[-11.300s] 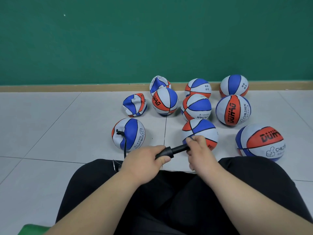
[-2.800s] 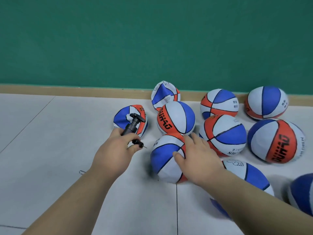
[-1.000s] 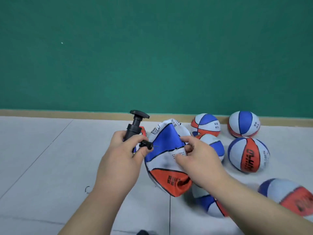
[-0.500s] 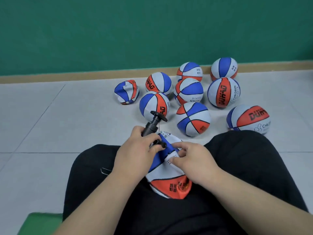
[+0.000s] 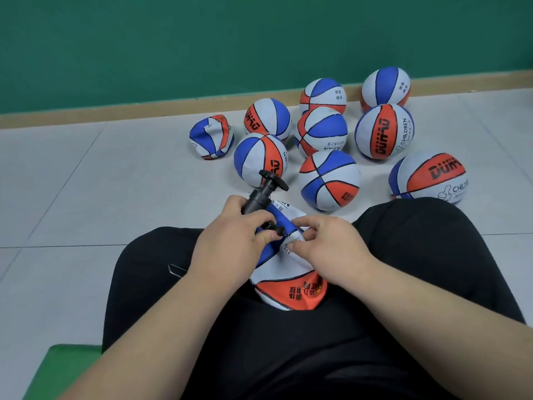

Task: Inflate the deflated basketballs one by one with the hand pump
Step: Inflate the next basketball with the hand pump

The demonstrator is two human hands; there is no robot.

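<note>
Left hand (image 5: 230, 243) wrapped around black hand pump (image 5: 261, 196), handle up, nozzle end at deflated basketball (image 5: 288, 278). Basketball lies on black trousers (image 5: 403, 255). Right hand (image 5: 326, 245) pinches its white panel beside nozzle. Inflated balls (image 5: 328, 180) on floor (image 5: 115, 183) ahead.

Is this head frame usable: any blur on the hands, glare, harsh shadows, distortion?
Head view: left hand, right hand and hand pump are sharp, no smear; light is even, only soft shadows under the floor balls; no glare on the tiles; the baseboard runs tilted and the forearms loom large, wide-angle stretch.
</note>
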